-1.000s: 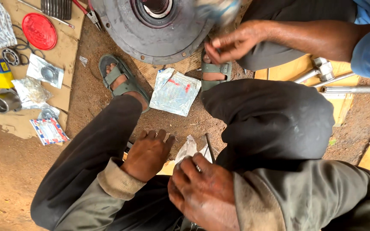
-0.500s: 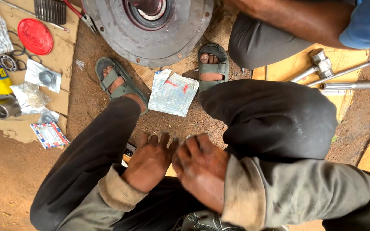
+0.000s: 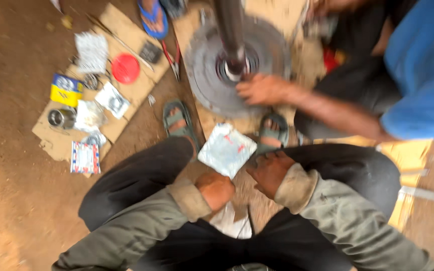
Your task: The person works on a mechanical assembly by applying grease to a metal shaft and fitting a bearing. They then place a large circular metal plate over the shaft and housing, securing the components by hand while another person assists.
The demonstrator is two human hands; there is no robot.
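Low between knees, left hand (image 3: 216, 189) curled, empty, right hand (image 3: 268, 170) half-open beside silvery packet (image 3: 226, 149).

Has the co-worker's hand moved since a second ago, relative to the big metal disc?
Yes. The co-worker's hand has gone from beyond the metal disc's edge onto its face, beside the centre hub.

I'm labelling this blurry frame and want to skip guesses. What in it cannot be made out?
Head view, the only one:
- Left hand: its fingers curl under, hidden by the wrist and cuff; whether it holds anything is unclear.
- Right hand: motion blur; contact with the white packet is uncertain.
- Small parts on the cardboard: blurred and too small to identify.
- Metal disc: the centre is hidden by the dark shaft and a co-worker's hand.
- Co-worker's blue sleeve: cut off by the right edge.
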